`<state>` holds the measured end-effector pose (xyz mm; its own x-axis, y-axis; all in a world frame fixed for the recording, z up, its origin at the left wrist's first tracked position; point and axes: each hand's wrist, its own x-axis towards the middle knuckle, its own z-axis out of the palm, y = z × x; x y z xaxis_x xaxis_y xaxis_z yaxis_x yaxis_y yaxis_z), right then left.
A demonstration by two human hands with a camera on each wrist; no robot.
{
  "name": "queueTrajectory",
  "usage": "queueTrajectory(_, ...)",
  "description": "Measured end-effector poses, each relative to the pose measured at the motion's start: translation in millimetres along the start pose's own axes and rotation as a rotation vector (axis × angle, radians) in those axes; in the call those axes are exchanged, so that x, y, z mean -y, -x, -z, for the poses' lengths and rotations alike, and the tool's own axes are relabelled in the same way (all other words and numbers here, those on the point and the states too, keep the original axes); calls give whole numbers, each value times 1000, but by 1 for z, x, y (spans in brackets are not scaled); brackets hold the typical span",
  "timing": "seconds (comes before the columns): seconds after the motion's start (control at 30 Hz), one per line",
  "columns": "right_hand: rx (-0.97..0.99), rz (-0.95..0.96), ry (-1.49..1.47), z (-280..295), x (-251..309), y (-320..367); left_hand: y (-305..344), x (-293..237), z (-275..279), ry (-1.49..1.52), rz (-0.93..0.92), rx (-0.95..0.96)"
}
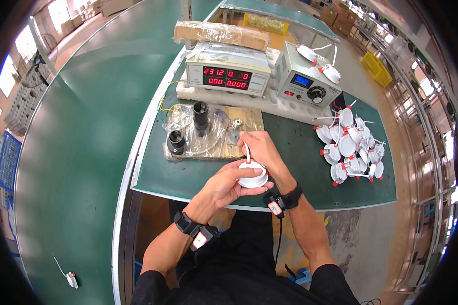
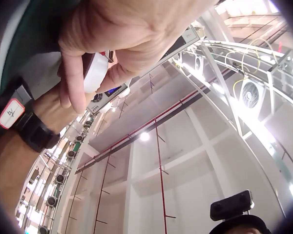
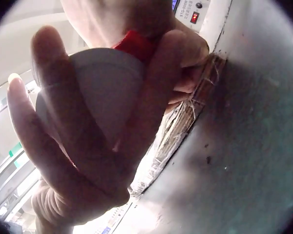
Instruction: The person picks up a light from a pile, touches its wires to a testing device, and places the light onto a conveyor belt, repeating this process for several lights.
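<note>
A round white downlight (image 1: 253, 180) with red clips is in my left hand (image 1: 223, 186), whose thumb lies across it while the fingers curl underneath. Its white cable (image 1: 248, 153) rises from the lamp, and my right hand (image 1: 262, 152) pinches it near the upper end. In the right wrist view the left fingers spread over the lamp's pale disc (image 3: 105, 92), beside a red clip (image 3: 135, 44). The left wrist view shows the lamp's white rim (image 2: 96, 73) between thumb and fingers. Just beyond the right hand lies a wooden board (image 1: 252, 119) bearing black lamp sockets (image 1: 201, 116) under clear plastic.
A power meter (image 1: 228, 73) with red digits and a grey box with a dial (image 1: 310, 76) stand at the back on white foam. Many white downlights (image 1: 347, 146) are piled on the right. A single downlight (image 1: 72, 279) lies on the green surface at far left.
</note>
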<state>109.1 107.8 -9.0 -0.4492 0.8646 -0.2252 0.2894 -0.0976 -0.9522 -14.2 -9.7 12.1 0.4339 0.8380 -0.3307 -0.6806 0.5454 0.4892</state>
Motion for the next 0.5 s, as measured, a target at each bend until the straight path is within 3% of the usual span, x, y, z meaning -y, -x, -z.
queueTrajectory(0.5,6,-29,-36,0,2,5,-3,4,7,-69,39,-25)
